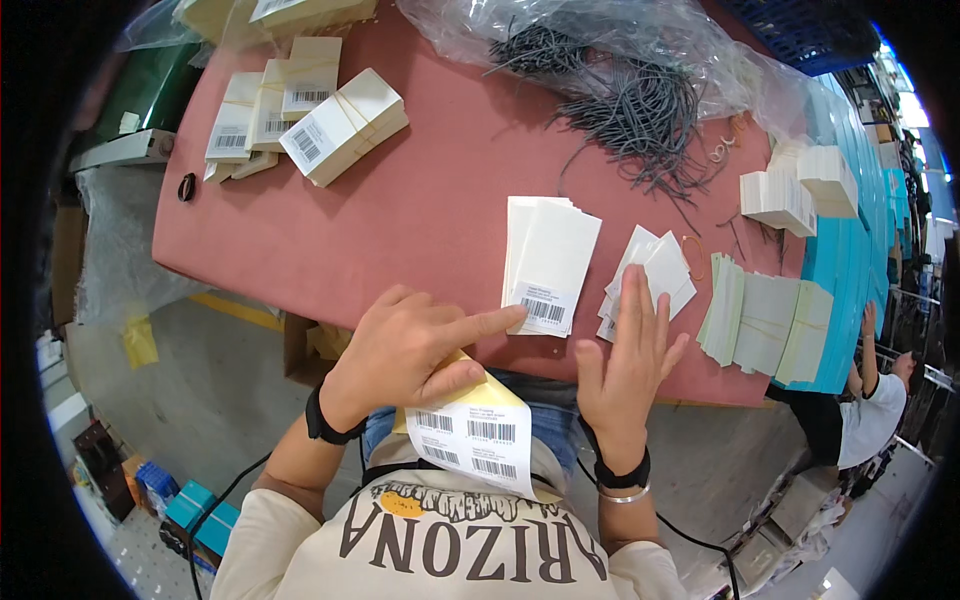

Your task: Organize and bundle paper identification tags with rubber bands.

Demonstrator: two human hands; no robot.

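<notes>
My left hand (424, 349) holds a sheet of barcode stickers (472, 439) with yellow backing between thumb and curled fingers. Its index finger touches the lower edge of a barcode label (541, 306) on a small stack of white cards (559, 244). Fingers raised and spread, my right hand (630, 360) is over the near part of a loose pile of smaller white cards (660, 270); whether it touches them is unclear. An orange rubber band (694, 259) lies beside that pile. Both wrists wear black bands.
Banded stacks of labelled cards (345, 124) lie at the far left of the pink table (420, 217). Grey cords (637, 112) and clear plastic film (465, 30) are at the back. More card stacks (765, 322) stand right, near turquoise boxes (840, 262). Another person (874, 420) is at far right.
</notes>
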